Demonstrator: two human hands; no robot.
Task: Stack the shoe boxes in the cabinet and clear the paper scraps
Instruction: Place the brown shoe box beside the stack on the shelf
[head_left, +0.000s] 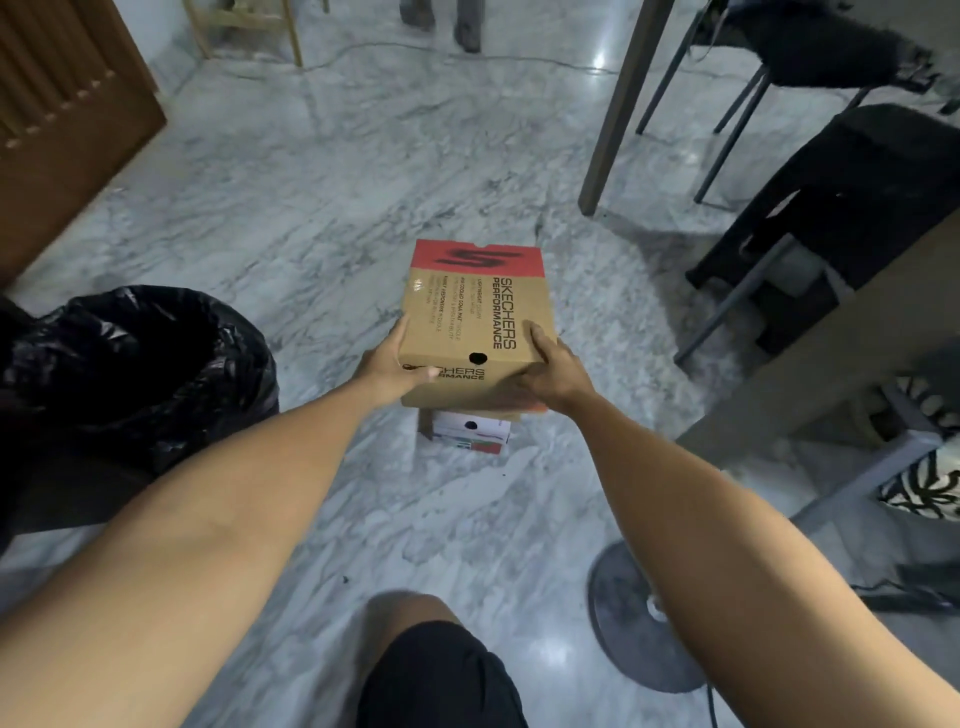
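A brown shoe box (475, 317) with a red far end and "Skechers Performance" lettering is held above a grey marble floor (311, 218), gripped at its near corners by both hands. The left hand (392, 369) is curled round the near left corner, the right hand (553, 371) round the near right corner. A second, white box (470, 434) is seen directly beneath it on the floor. A bin lined with a black bag (135, 364) stands to the left. Dark chairs (831, 218) and a table leg (621, 109) are seen at far right, a fan base (631, 618) near right.
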